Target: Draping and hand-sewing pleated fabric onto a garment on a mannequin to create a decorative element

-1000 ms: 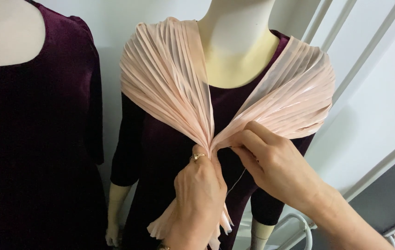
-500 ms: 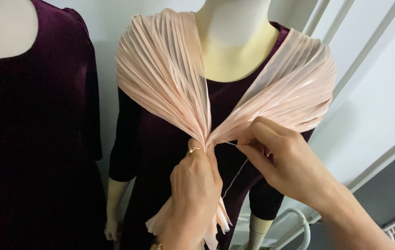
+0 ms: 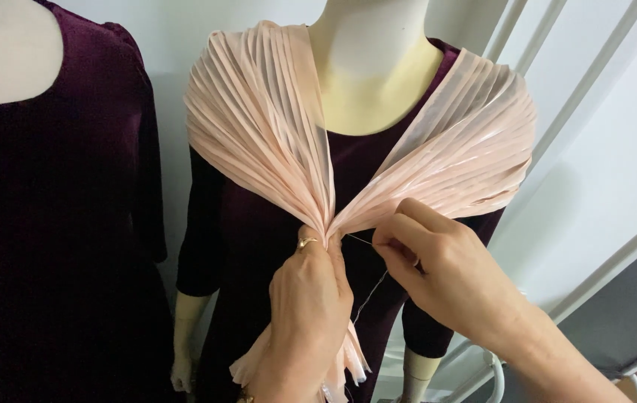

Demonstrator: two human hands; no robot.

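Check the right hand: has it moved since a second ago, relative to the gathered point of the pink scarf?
Yes. The right hand has pulled away to the picture's right of the pleated scarf's gathered point, which the left hand pinches.

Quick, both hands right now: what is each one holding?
Left hand: closed around the gathered pink pleated scarf at the mannequin's chest.
Right hand: fingers pinched on a needle with thread.

Single head view, close, facing mannequin point(image 3: 367, 82)
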